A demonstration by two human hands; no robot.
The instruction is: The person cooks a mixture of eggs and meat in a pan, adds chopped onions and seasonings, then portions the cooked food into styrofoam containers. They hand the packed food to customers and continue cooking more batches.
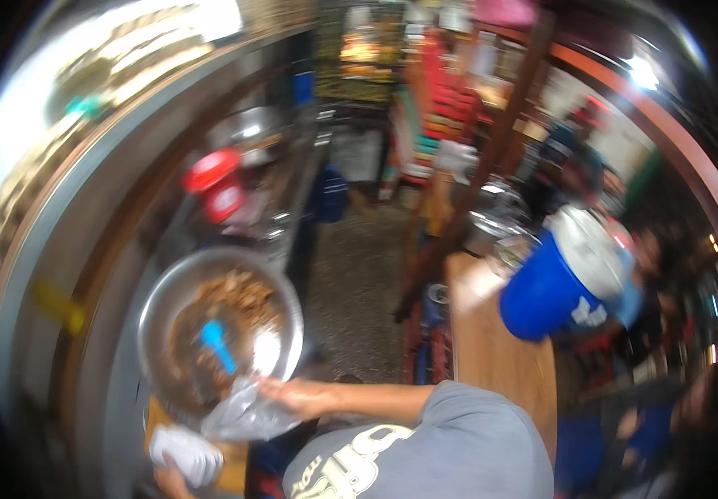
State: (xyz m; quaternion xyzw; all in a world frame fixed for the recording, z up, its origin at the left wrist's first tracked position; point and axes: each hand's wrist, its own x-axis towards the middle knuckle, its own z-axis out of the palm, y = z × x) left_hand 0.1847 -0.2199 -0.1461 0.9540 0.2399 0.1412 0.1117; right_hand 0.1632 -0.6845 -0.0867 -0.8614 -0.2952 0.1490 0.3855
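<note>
My right hand (299,398) reaches left across my grey shirt, its fingers closed on a clear plastic bag (251,413). The bag hangs at the near rim of a wide metal basin (149,320). Brown pieces of food (238,298) lie in the basin, with a blue scoop-like utensil (218,345) among them. At the lower left, my left hand (173,480) grips the near edge of a white ridged stack (186,455); blur hides what it is made of. The left fingers are partly hidden beneath it.
Beyond the basin stands a red lidded container (215,185). A wooden table (505,374) on the right bears a blue drum cooler (554,287) with a white lid. A wooden post (480,175) leans by the aisle (359,291). People (579,154) are blurred at the far right.
</note>
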